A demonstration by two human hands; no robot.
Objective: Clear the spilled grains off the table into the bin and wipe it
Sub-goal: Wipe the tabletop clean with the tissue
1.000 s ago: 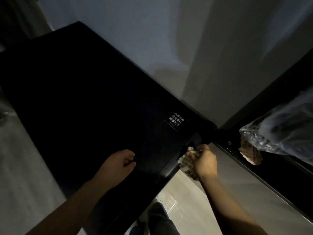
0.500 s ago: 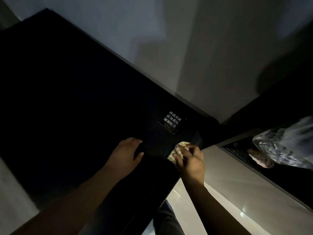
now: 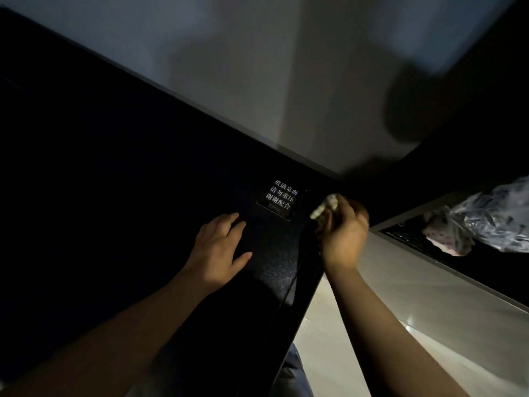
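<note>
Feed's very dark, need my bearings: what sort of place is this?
Likely a dim room in guest lodging, though unsure: a glossy black table against a pale wall, a printed notice stuck on its top, and a crumpled plastic bag to the right.

The wall (image 3: 257,67) closes the table's (image 3: 114,181) far edge; my left hand (image 3: 219,250) lies flat by its right edge; leftward I can pass.
</note>
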